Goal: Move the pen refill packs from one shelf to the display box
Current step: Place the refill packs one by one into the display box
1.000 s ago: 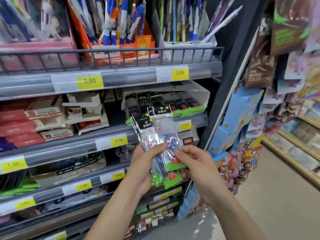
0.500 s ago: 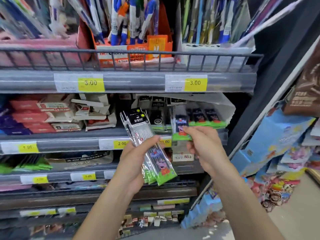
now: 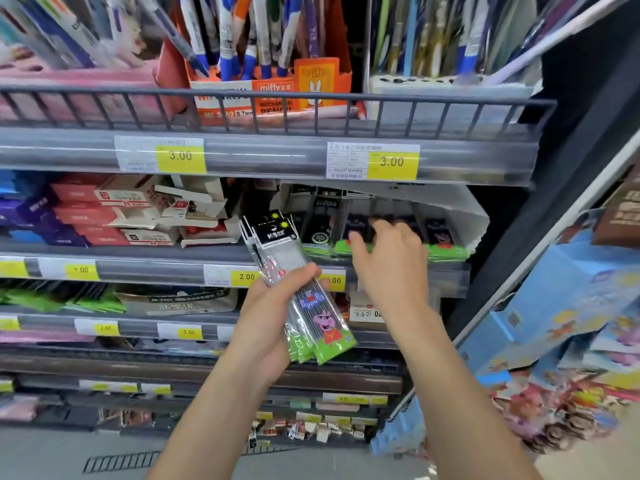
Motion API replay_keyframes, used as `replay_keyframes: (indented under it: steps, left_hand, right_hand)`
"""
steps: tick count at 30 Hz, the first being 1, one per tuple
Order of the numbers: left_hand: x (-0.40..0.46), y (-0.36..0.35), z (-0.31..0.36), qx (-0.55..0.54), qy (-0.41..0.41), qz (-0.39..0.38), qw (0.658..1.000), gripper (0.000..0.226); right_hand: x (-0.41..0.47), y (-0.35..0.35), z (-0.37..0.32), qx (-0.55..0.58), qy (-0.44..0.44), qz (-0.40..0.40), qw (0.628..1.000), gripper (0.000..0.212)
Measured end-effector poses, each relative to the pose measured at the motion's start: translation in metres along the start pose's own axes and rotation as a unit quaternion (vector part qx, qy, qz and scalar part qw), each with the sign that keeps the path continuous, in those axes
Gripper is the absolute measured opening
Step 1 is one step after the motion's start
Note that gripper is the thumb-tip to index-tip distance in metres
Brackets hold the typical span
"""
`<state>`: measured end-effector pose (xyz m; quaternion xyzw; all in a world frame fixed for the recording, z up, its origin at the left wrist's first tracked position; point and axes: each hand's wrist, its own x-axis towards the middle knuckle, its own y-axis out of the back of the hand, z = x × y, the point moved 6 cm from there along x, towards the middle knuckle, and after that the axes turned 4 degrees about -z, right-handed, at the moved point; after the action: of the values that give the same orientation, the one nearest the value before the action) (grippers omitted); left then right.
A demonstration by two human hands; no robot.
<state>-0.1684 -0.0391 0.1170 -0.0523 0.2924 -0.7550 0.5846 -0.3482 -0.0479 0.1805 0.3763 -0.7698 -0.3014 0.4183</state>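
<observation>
Head view: left hand [image 3: 273,327] gripped a fanned stack of pen refill packs [image 3: 304,299] near the shelf front, kept ready for feeding, while right hand [image 3: 391,261], fingers curled among packs, reached into the white display box [image 3: 464,216] at right; its grip unclear.

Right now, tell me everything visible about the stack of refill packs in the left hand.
The stack of refill packs is several flat clear plastic sleeves fanned slightly, each with a black header card on top and a green foot. The front one shows thin refills, the words Peppa Pig and a cartoon pig. It tilts, top leaning left, before the shelf edge. The left hand grips it from the left, thumb across the front.
</observation>
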Motion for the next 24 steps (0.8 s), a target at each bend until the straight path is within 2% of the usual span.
replay_keyframes:
  steps: [3,7,11,15,17,18,19,22,24]
  left_hand:
    - [0.003,-0.007,0.001,-0.011,0.022,-0.017,1.000,0.042]
    - [0.006,-0.013,0.004,-0.031,0.084,-0.035,0.995,0.014]
    - [0.002,-0.018,0.008,-0.033,0.114,-0.049,0.992,0.016]
    - [-0.004,-0.020,0.015,-0.040,0.115,-0.045,0.991,0.025]
    - [-0.006,-0.021,0.019,-0.043,0.119,-0.057,0.990,0.029]
    - [-0.008,-0.022,0.022,-0.044,0.120,-0.068,0.989,0.028]
    - [-0.009,-0.022,0.024,-0.044,0.120,-0.080,0.989,0.027]
    - [-0.013,-0.026,0.030,-0.037,0.104,-0.113,0.987,0.030]
    - [-0.014,-0.030,0.031,-0.011,0.090,-0.122,0.988,0.040]
  right_hand:
    - [-0.010,0.001,0.003,0.028,0.059,-0.037,0.997,0.039]
    - [-0.011,-0.006,0.001,-0.028,0.107,-0.085,0.990,0.033]
    - [-0.010,-0.008,-0.001,-0.053,0.128,-0.076,0.987,0.027]
    - [-0.010,-0.002,-0.004,-0.081,0.105,-0.096,0.986,0.034]
    - [-0.019,0.019,-0.007,0.021,0.071,-0.046,0.996,0.035]
    - [-0.028,0.029,-0.005,0.114,0.038,-0.028,0.992,0.033]
    - [-0.039,0.035,-0.003,0.212,-0.008,-0.044,0.976,0.030]
    - [-0.074,0.029,-0.006,0.434,-0.134,-0.202,0.868,0.018]
    - [-0.085,0.030,-0.006,0.503,-0.167,-0.229,0.817,0.012]
